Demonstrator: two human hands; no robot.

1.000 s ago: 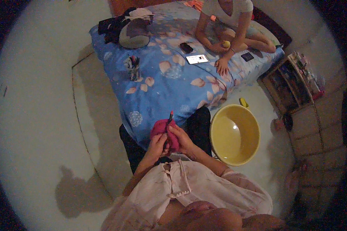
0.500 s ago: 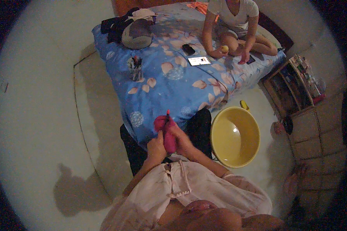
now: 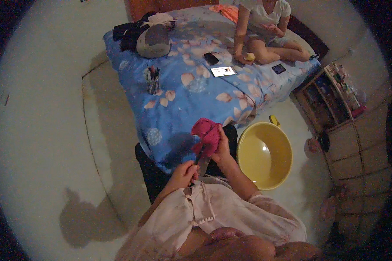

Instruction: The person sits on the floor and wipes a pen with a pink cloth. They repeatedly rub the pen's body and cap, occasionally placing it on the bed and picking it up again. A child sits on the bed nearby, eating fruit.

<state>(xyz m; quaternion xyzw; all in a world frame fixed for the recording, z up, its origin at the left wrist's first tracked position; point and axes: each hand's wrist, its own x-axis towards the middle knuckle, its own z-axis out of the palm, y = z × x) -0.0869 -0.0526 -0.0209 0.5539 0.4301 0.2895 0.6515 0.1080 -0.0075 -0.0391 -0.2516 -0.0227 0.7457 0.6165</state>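
Right hand (image 3: 222, 148): fingers closed on the right side of a magenta, soft-looking fabric piece (image 3: 208, 135). Left hand (image 3: 185, 174): nearer and lower, fingers curled around a slim, dark, stick-like object (image 3: 199, 157) that reaches up to the fabric; whether it enters or only touches the fabric cannot be told. The fabric is located in front of the torso, at the near edge of a bed with a blue floral sheet (image 3: 174, 115). The opposed grips presumably let one hand steady the fabric while the other controls the stick. Both forearms converge from the near side; the right reaches farther, its wrist raised.

Right of the hands, a round yellow plastic basin (image 3: 283, 178) stands on the floor. Farther left on the bed, a clear container of pens (image 3: 153, 82) stands upright, probably for easy reach. Far right, another person (image 3: 265, 24) sits beside a lit, white-screened phone (image 3: 223, 71).
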